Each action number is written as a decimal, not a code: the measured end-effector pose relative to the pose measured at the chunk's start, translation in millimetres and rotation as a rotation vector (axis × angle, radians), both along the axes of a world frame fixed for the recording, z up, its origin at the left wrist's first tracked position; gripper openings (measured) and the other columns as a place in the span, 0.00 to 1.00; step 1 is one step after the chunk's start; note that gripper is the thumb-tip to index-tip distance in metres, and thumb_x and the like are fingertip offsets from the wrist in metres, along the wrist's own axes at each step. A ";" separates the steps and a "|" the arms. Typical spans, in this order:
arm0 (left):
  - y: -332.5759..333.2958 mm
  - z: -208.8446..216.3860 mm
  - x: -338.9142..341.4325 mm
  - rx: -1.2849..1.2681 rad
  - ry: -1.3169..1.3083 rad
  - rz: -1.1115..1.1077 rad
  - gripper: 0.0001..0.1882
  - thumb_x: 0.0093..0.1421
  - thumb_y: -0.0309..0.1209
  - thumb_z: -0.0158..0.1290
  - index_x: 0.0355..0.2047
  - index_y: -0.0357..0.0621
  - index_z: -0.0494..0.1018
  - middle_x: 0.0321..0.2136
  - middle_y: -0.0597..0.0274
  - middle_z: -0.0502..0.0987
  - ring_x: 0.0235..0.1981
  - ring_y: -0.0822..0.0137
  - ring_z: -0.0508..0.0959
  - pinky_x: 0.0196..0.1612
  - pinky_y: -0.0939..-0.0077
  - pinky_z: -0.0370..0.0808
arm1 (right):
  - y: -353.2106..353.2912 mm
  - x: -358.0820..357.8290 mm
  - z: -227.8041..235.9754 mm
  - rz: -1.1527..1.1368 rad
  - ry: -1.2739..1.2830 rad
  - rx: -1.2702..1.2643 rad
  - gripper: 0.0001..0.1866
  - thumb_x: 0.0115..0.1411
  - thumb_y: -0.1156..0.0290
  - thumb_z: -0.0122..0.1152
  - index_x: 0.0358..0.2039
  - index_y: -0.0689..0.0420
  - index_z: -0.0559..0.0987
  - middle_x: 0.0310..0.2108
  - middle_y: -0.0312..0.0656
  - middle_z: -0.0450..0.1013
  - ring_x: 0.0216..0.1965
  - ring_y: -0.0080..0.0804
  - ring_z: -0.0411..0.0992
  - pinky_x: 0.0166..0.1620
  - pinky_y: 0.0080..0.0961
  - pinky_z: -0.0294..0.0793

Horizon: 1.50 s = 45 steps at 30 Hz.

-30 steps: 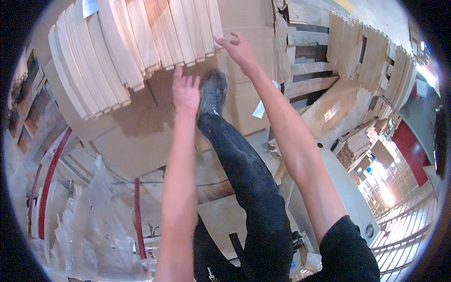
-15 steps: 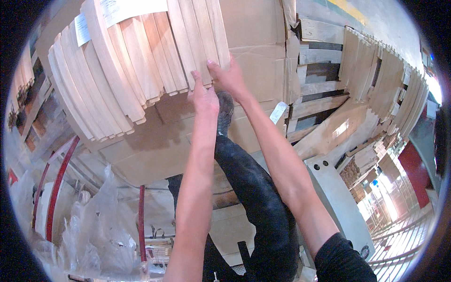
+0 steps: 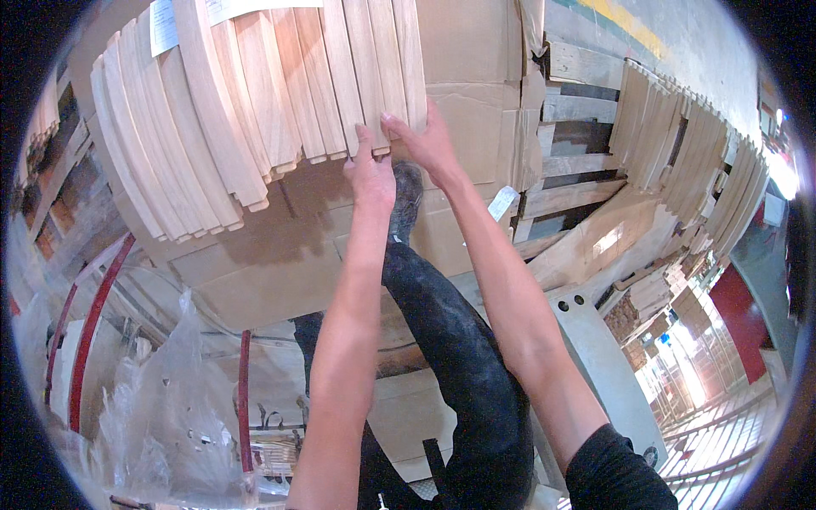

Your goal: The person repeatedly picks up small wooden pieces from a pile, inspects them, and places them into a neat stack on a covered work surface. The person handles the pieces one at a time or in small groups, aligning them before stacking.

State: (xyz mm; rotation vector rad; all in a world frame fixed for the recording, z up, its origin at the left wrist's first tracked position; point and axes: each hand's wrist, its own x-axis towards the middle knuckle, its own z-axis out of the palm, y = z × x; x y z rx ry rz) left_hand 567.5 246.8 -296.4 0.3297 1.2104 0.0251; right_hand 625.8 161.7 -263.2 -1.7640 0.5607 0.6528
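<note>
A row of pale wooden slats lies side by side at the upper left on flattened brown cardboard. My left hand is closed at the near ends of the rightmost slats, thumb pointing up against the wood; its other fingers are hidden beneath. Just to the right, my right hand grips the outer slat, its thumb over the top and its fingers along the far side, mostly out of sight. White paper sheets lie on top of the slats. My shoe rests on the cardboard below my hands.
More stacked slats stand on a wooden pallet to the right. A grey metal box with dark round holes is beside my right arm. Clear plastic wrap and red strips are at the lower left.
The view has shifted slightly, so the slats and both hands appear a little farther right. My hands keep the same hold on the slats.
</note>
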 end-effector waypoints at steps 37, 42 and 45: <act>-48.2 -36.0 1.9 0.267 0.082 0.031 0.36 0.55 0.51 0.57 0.54 0.38 0.60 0.45 0.57 0.67 0.49 0.65 0.66 0.56 0.66 0.60 | -56.2 55.4 -42.7 -0.040 0.318 0.339 0.35 0.53 0.56 0.64 0.57 0.58 0.63 0.49 0.40 0.68 0.52 0.31 0.65 0.59 0.31 0.61; -32.7 -33.2 -0.6 0.362 0.017 -0.452 0.42 0.56 0.54 0.52 0.59 0.33 0.56 0.54 0.50 0.62 0.57 0.60 0.60 0.61 0.64 0.53 | -81.5 80.4 -38.0 0.108 0.341 0.250 0.31 0.53 0.49 0.62 0.51 0.57 0.72 0.49 0.36 0.69 0.54 0.29 0.63 0.59 0.28 0.58; -9.9 -19.5 22.0 0.714 0.032 -0.747 0.50 0.54 0.55 0.52 0.64 0.29 0.48 0.58 0.38 0.59 0.63 0.53 0.56 0.65 0.64 0.47 | -90.9 105.7 -60.2 -0.005 0.258 0.282 0.37 0.56 0.43 0.55 0.57 0.59 0.67 0.55 0.39 0.65 0.59 0.31 0.60 0.61 0.31 0.56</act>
